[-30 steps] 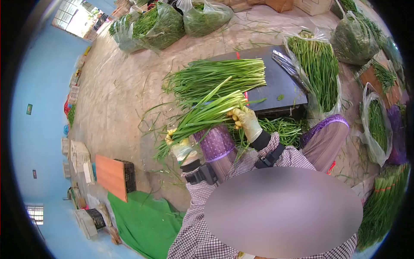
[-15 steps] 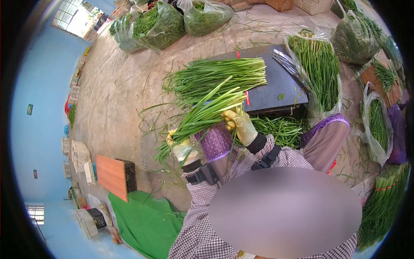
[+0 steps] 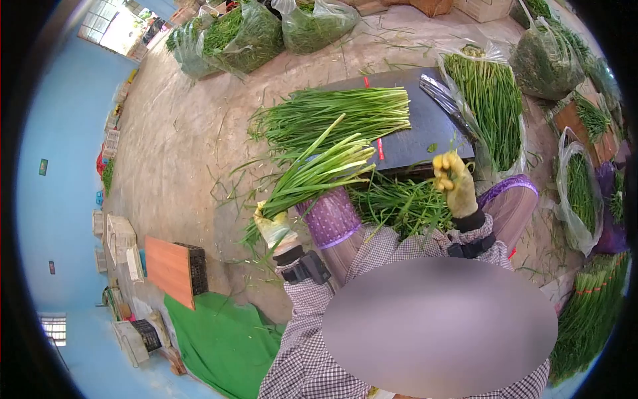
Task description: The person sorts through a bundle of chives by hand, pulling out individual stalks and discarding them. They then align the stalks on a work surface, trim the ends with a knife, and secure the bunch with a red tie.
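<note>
Left grip [image 3: 274, 227], greens [image 3: 307, 181] diagonal, stems [image 3: 355, 157] upper right

The bunch [image 3: 325, 169] slants in the left hand [image 3: 274, 226], long, thin and green, its paler stem ends fanned up and to the right, one stalk sticking out above. The pile [image 3: 339, 113] lies sideways on the worktop [image 3: 428, 130], pale ends right, leaves past the edge. Loose greens [image 3: 405, 203] lie tangled below, near the right hand [image 3: 446, 174].

The leaves [image 3: 319, 171] are showing green, paling towards white at one end. Dark-and-white checks are covering the sleeve [image 3: 310, 296]; pale dots are patterning the purple knee cover [image 3: 331, 218].
</note>
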Demonstrator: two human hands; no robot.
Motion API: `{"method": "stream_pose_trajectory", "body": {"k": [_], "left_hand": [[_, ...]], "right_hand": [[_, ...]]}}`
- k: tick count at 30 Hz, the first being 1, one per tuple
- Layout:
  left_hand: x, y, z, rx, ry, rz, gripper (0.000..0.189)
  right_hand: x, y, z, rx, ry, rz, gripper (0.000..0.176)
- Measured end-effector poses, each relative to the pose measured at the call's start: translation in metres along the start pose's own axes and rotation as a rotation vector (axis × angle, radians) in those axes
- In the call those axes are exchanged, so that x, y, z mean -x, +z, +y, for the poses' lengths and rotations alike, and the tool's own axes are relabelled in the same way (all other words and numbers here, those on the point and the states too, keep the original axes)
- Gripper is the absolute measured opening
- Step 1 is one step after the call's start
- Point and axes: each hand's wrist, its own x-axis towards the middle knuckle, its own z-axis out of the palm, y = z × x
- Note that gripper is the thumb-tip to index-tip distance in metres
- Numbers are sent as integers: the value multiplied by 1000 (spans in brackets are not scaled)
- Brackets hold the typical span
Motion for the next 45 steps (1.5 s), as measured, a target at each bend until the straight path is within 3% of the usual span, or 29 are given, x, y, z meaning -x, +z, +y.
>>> {"method": "stream_pose_trajectory", "body": {"k": [1, 3, 4, 6, 9, 11, 12, 14, 17, 20, 22, 24, 26, 28, 29, 32, 33, 34, 36, 38, 40, 43, 45], "left_hand": [[-1, 0, 0, 41, -11, 2, 40], [-1, 4, 1, 84, -27, 6, 39], [-2, 6, 2, 82, -33, 5, 39], [-2, 5, -1, 114, -6, 4, 36], [-6, -4, -12, 155, 49, -9, 36], [-9, -1, -6, 110, 21, -27, 39], [-9, 0, -3, 68, 28, -58, 40], [-7, -2, 2, -18, 44, -109, 41], [-4, -1, 2, -51, 78, -62, 43], [2, 8, 6, 10, 29, 37, 40], [3, 11, 11, 122, -60, 45, 39], [-3, 6, 7, 164, -70, 40, 36], [-9, -3, -10, 138, -14, 21, 31], [-9, -2, -6, 210, -79, 19, 28], [-9, -2, -6, 245, -112, 17, 26], [-12, -5, -10, 288, -91, -53, 22], [-13, -7, -13, 303, -88, -73, 22], [-15, -12, -20, 320, -82, -92, 23], [-14, -10, -18, 188, -24, -90, 24], [-5, 4, -8, -106, 76, -42, 27], [-5, 4, -7, 77, 21, -26, 31], [-11, -11, -12, 238, -81, -18, 39], [-15, -21, -18, 197, -102, -34, 41]], "right_hand": [[-5, -48, 18, 864, -354, -286, 21], [19, -71, 39, 1543, 167, -282, 58], [32, -42, 32, 2148, 250, -355, 77], [24, -7, 27, 1778, 89, -202, 63], [-8, 39, 44, 1175, -187, -146, 39], [-31, 69, 73, 766, -82, -8, 40], [-39, 78, 76, 865, -74, -36, 38], [-48, 92, 94, 286, 155, 16, 32], [-54, 87, 103, 204, 98, -79, 29], [-42, 83, 97, 39, 121, 93, 28], [-38, 74, 80, -27, 7, 168, 19], [-32, 49, 54, -161, -113, 113, 20], [-25, -4, 32, -227, -78, 110, 16], [-11, -53, 11, 280, 23, 65, 18], [-10, -59, 11, 901, 42, 96, 28], [5, -46, 18, 1899, 151, -45, 58], [-6, -33, 22, 1744, 175, -137, 72], [-12, -14, 31, 1582, 75, -151, 72], [-31, 17, 65, 832, 189, -272, 51], [-46, 44, 99, 587, 234, -388, 47], [-53, 70, 115, 467, 177, -481, 40], [-39, 96, 83, 532, 421, -365, 32], [-32, 85, 82, 711, 140, -414, 30]]}}
